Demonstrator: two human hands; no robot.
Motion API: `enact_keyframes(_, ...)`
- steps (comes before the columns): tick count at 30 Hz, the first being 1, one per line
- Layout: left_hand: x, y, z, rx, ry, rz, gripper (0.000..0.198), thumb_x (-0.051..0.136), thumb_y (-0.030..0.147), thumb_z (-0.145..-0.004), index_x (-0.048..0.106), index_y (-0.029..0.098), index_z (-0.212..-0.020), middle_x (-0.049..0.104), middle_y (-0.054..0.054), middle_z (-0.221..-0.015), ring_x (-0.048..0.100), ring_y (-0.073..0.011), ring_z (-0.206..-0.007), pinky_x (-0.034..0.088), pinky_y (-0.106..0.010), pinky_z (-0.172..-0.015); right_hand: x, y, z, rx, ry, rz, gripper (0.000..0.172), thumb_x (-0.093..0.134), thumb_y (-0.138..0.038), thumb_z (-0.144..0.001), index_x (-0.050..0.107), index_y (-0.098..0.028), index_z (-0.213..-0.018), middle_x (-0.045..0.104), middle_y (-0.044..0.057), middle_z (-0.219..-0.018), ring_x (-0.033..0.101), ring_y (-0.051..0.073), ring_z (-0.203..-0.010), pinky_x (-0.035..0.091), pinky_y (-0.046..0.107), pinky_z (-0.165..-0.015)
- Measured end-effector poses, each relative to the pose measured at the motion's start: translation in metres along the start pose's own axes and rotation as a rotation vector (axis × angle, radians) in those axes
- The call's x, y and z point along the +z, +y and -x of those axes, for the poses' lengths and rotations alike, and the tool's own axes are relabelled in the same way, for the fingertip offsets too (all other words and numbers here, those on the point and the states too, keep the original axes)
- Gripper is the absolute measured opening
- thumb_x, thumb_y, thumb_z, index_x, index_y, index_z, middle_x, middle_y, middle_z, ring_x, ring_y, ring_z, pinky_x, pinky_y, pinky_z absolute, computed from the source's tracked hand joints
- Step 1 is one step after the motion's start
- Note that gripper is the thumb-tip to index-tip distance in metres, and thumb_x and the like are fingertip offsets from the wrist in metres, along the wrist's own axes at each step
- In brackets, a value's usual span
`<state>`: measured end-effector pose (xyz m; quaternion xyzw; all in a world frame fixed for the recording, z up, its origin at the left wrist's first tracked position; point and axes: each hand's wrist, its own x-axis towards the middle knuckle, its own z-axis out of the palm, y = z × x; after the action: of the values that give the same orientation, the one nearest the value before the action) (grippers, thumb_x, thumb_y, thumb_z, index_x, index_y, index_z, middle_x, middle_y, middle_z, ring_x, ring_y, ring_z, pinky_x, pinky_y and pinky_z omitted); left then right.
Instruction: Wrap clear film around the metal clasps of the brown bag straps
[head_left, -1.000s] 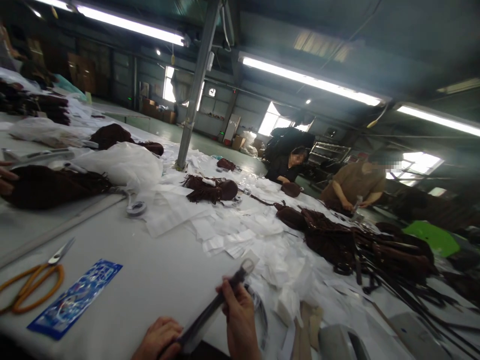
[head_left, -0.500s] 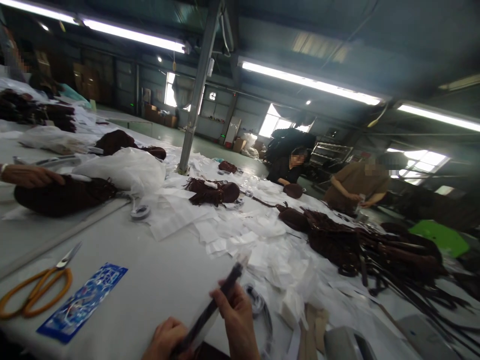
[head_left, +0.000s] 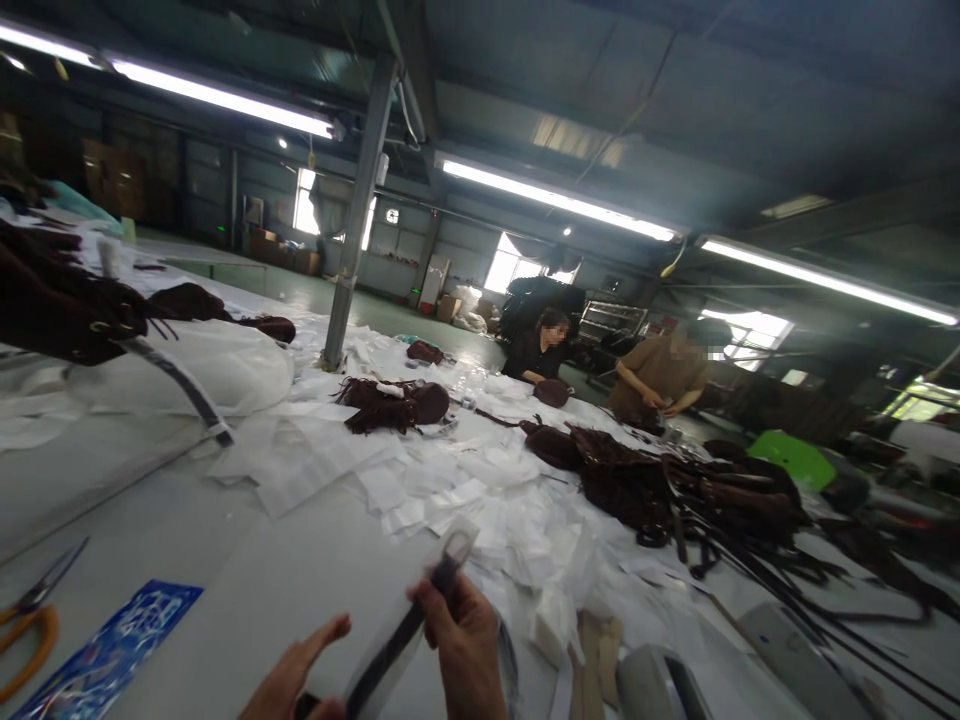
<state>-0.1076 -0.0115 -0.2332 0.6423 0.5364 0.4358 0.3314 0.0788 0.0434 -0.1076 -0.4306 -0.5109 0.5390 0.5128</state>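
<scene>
A dark strap (head_left: 397, 640) with clear plastic wrap around it slants up from the bottom edge, a pale ring-like end showing at its top. My right hand (head_left: 466, 635) pinches it near that upper end, thumb on top. Left of the strap's lower part is my left hand (head_left: 296, 675), with one finger stretched out and apart from the rest; its lower part is cut off by the frame. A small dark patch shows by its lower fingers, and I cannot make out what it is.
Orange-handled scissors (head_left: 30, 635) and a blue printed packet (head_left: 112, 660) lie at left. White wrapping sheets (head_left: 465, 480) cover the middle. Dark brown fringed bags (head_left: 630, 480) with long straps lie right; another brown bag (head_left: 67, 300) hangs far left. Two people stand across the table.
The view has swung right. My left hand has loosened from the strap's lower end and spread a finger; my right hand still holds the strap. At far left, the brown bag has been lifted.
</scene>
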Motion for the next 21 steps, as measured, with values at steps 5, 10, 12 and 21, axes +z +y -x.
enact_keyframes(5,0.005,0.091,-0.046,0.054,-0.158,0.331,0.054,0.040,0.060,-0.089,0.054,0.016,-0.117,0.071,-0.009,-0.087,0.067,-0.0197,-0.069,0.055,-0.028,-0.065,0.000,-0.009,0.004,-0.017,-0.091,0.043,0.037,0.070,-0.050,-0.073,0.062,-0.014,-0.069,0.052,-0.004,-0.054,0.038,0.007,-0.047,0.030,0.020,-0.045)
enact_keyframes(10,0.029,0.105,-0.052,-0.045,-0.209,0.355,0.053,0.036,0.065,-0.088,0.055,0.016,-0.081,0.042,0.007,-0.040,0.033,-0.0081,-0.036,0.028,-0.020,-0.041,-0.041,-0.044,0.004,-0.156,0.165,0.407,0.050,0.056,-0.054,-0.083,0.061,-0.012,-0.109,0.069,0.007,-0.076,0.063,0.018,-0.066,0.049,0.028,-0.063)
enact_keyframes(12,0.030,0.106,-0.047,-0.074,-0.255,0.375,0.053,0.038,0.067,-0.086,0.053,0.017,-0.082,0.040,0.008,-0.041,0.030,-0.0081,-0.037,0.025,-0.020,-0.041,-0.047,-0.066,0.008,-0.409,0.206,0.611,0.044,0.049,-0.046,-0.090,0.055,-0.015,-0.121,0.070,0.012,-0.102,0.065,0.021,-0.092,0.049,0.031,-0.082)
enact_keyframes(21,0.010,0.130,-0.039,-0.061,-0.461,0.449,0.041,0.047,0.058,-0.087,0.048,0.019,-0.076,0.035,0.008,-0.054,0.030,-0.0078,-0.047,0.024,-0.021,-0.044,-0.020,-0.066,0.002,-0.497,-0.285,1.163,0.050,0.048,-0.042,-0.090,0.054,-0.017,-0.047,0.044,-0.002,-0.038,0.035,0.009,-0.040,0.014,0.030,-0.050)
